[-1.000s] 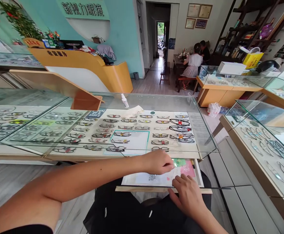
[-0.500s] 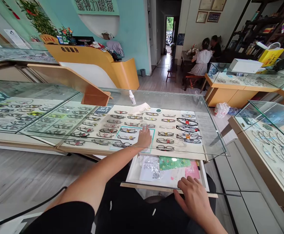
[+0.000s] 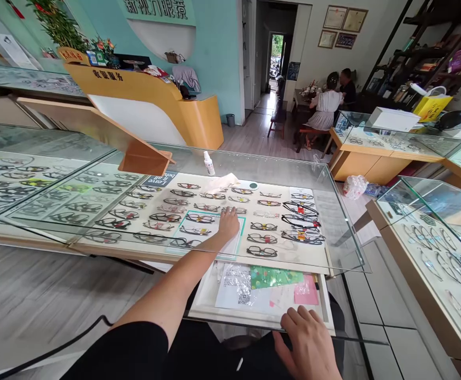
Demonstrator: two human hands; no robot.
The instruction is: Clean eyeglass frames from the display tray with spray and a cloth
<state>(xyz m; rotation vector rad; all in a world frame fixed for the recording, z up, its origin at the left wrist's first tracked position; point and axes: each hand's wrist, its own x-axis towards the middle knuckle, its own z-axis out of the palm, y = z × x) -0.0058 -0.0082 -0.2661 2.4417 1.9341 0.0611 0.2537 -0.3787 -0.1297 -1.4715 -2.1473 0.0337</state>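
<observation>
My left hand (image 3: 229, 226) reaches into the glass display case (image 3: 347, 248), palm down with its fingers stretched forward. Its fingertips are over a pair of eyeglasses (image 3: 238, 210) in a row of frames; whether they touch it I cannot tell. Below the hand lies a white sheet with a turquoise border (image 3: 234, 248), bearing more eyeglasses (image 3: 195, 230). My right hand (image 3: 308, 338) is curled over the front edge of a pulled-out white drawer (image 3: 202, 301), its thumb on the near side. In the drawer are a printed paper (image 3: 230, 287), a green packet (image 3: 273, 276) and a pink slip (image 3: 306, 291).
A white spray bottle (image 3: 209, 164) and a crumpled tissue (image 3: 222, 182) are toward the back of the case. A slanted wooden panel (image 3: 107, 129) stands at the left. Another glass case (image 3: 424, 232) is on the right. Two people (image 3: 329, 103) sit at a far table.
My view has shifted a little, so the case and drawer appear lower and further left. My left hand stays over the eyeglasses, and my right hand remains at the drawer's front edge.
</observation>
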